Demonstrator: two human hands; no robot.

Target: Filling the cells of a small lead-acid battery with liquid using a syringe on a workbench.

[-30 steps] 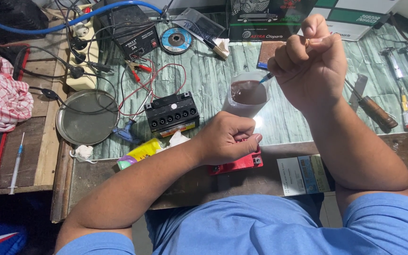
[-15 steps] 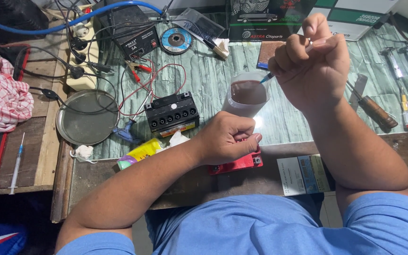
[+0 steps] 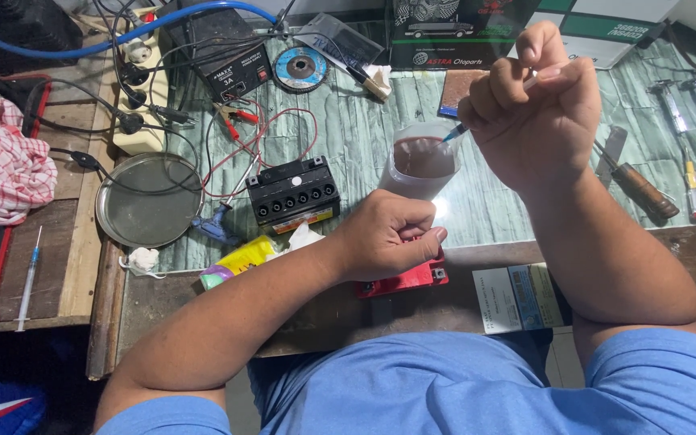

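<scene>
My left hand (image 3: 386, 238) is closed around the base of a clear plastic cup (image 3: 417, 167) with dark liquid in it, tilted above the green-patterned table. Under that hand lies a red battery (image 3: 406, 279). My right hand (image 3: 535, 106) is raised and gripped around a syringe (image 3: 459, 129), whose blue tip dips into the cup's mouth. A small black battery (image 3: 294, 192) with a row of open cell holes sits left of the cup, with red wires running to it.
A round metal dish (image 3: 148, 200) and a red checked cloth (image 3: 3, 167) lie at the left. A second syringe (image 3: 29, 278) rests on the wooden board. A black charger (image 3: 223, 64), a grinding disc (image 3: 300, 68) and screwdrivers (image 3: 636, 184) are at the back and right.
My right hand has shifted slightly with the syringe in the cup. The left hand and cup stay where they were.
</scene>
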